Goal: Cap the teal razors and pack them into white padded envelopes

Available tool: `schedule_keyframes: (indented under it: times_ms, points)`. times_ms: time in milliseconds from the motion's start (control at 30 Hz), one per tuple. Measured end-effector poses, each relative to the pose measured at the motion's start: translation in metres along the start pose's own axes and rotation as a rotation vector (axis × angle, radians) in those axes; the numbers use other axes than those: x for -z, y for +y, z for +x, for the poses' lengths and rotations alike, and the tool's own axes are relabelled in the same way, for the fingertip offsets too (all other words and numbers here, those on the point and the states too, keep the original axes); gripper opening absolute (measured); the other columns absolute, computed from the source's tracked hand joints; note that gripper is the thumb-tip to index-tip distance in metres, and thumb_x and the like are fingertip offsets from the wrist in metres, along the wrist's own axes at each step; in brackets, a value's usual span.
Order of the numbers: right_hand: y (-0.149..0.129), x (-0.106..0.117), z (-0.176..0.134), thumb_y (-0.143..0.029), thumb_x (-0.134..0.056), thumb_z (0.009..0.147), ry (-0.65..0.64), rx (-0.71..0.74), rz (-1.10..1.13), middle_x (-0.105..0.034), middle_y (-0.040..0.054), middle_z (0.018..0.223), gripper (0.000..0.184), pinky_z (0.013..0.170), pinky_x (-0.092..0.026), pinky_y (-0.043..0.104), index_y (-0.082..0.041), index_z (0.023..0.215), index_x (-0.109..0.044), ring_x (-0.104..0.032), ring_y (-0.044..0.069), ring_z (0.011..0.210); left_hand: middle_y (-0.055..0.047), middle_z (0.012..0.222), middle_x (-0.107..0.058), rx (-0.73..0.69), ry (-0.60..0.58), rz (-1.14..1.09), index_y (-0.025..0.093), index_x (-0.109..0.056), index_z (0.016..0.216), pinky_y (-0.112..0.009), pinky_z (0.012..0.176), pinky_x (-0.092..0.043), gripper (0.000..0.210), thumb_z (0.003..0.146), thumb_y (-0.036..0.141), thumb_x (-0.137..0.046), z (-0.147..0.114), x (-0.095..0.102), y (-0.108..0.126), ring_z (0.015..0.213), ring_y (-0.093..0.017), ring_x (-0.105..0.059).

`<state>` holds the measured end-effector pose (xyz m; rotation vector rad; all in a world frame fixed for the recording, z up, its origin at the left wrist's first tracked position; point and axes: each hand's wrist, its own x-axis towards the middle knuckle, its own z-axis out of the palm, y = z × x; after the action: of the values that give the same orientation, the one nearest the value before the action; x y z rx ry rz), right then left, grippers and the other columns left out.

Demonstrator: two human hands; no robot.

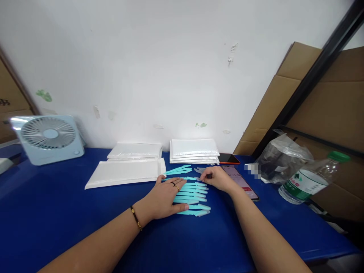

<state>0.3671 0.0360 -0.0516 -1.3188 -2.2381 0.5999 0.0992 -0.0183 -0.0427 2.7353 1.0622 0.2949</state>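
Visibly, slim turquoise sticks (190,198) have translucent tips (203,214).

Small packing workspace: stacked padded envelopes (194,148), cardboard (273,98), blue table (71,212)

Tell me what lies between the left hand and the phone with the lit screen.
The head view shows teal sticks, partly under the left hand, then the right hand, beside the phone.

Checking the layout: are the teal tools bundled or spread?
Mostly spread: the teal tools lie side by side on the blue table, a few bunched at the far end; the left hand covers part.
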Motion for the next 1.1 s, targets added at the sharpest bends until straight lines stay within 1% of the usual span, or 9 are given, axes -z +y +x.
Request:
schedule_keyframes:
  times_ms: [300,400,467,500,600,700,833,1000,1100]
  points:
    - [-0.011,-0.011,0.002,-0.018,-0.056,0.074,-0.024,0.027,0.051,-0.064,-0.0001,0.067,0.013,0.055,-0.042,0.021,-0.018,0.078,-0.068,-0.056,0.011,0.059,-0.007,0.139,-0.037,-0.031,-0.002,-0.058,0.028,-0.019,0.139,-0.048,0.101,-0.015,0.075,0.078,0.068,-0.035,0.0,0.002,0.001,0.125,-0.028,-0.034]
    - [-0.008,-0.008,0.004,-0.02,-0.055,0.076,0.101,0.026,-0.053,-0.064,0.0016,0.073,0.017,0.057,-0.043,0.022,-0.019,0.086,-0.069,-0.056,0.012,0.061,-0.006,0.138,-0.04,-0.038,-0.017,-0.1,0.03,-0.018,0.14,-0.048,0.102,-0.016,0.073,0.08,0.068,-0.033,0.0,0.004,0.003,0.124,-0.027,-0.036]
    - [-0.005,-0.006,0.006,-0.021,-0.055,0.077,0.192,0.032,-0.181,-0.062,0.003,0.078,0.021,0.062,-0.043,0.024,-0.021,0.092,-0.069,-0.056,0.013,0.065,-0.006,0.14,-0.036,-0.029,-0.005,-0.089,0.03,-0.018,0.14,-0.047,0.102,-0.016,0.07,0.081,0.067,-0.029,0.001,0.002,0.002,0.127,-0.027,-0.032]
    - [-0.004,-0.006,0.007,-0.02,-0.055,0.077,0.204,0.033,-0.243,-0.061,0.0035,0.08,0.022,0.064,-0.043,0.024,-0.022,0.093,-0.07,-0.056,0.013,0.068,-0.006,0.143,-0.031,-0.013,0.011,-0.067,0.029,-0.018,0.14,-0.048,0.102,-0.016,0.069,0.082,0.067,-0.027,0.002,0.0,0.001,0.129,-0.027,-0.029]
    - [0.001,-0.007,0.011,-0.019,-0.056,0.077,0.182,0.009,-0.352,-0.059,0.0036,0.079,0.022,0.068,-0.043,0.025,-0.024,0.092,-0.071,-0.057,0.015,0.071,-0.008,0.146,-0.024,0.063,0.052,0.009,0.027,-0.02,0.14,-0.051,0.102,-0.013,0.069,0.083,0.066,-0.021,0.005,-0.006,-0.006,0.132,-0.027,-0.021]
    - [0.002,-0.008,0.011,-0.018,-0.057,0.076,0.196,-0.009,-0.358,-0.059,0.0032,0.079,0.019,0.068,-0.043,0.025,-0.024,0.085,-0.072,-0.058,0.014,0.071,-0.009,0.143,-0.03,0.087,0.051,0.034,0.025,-0.018,0.14,-0.051,0.103,-0.012,0.07,0.084,0.066,-0.02,0.006,-0.009,-0.011,0.131,-0.026,-0.024]
    - [0.0,-0.005,0.007,-0.018,-0.059,0.074,0.17,0.024,-0.283,-0.063,0.0024,0.081,0.013,0.067,-0.043,0.024,-0.022,0.075,-0.071,-0.059,0.014,0.072,-0.01,0.139,-0.037,0.063,0.046,0.025,0.025,-0.019,0.139,-0.051,0.102,-0.014,0.07,0.083,0.067,-0.022,0.004,-0.004,-0.009,0.127,-0.026,-0.031]
    - [-0.002,0.004,0.001,-0.022,-0.055,0.077,0.044,-0.044,-0.151,-0.066,0.0017,0.074,0.015,0.06,-0.042,0.023,-0.02,0.078,-0.07,-0.059,0.014,0.065,-0.01,0.138,-0.039,0.055,0.03,0.004,0.025,-0.019,0.139,-0.05,0.102,-0.013,0.07,0.083,0.066,-0.022,0.003,0.0,-0.007,0.127,-0.026,-0.032]
    - [0.0,0.004,0.001,-0.024,-0.056,0.077,0.064,-0.077,-0.115,-0.067,0.0025,0.076,0.015,0.062,-0.043,0.025,-0.019,0.08,-0.07,-0.06,0.015,0.067,-0.01,0.138,-0.039,0.058,0.029,-0.002,0.026,-0.02,0.139,-0.05,0.102,-0.013,0.07,0.083,0.067,-0.023,0.002,0.0,-0.008,0.127,-0.027,-0.032]
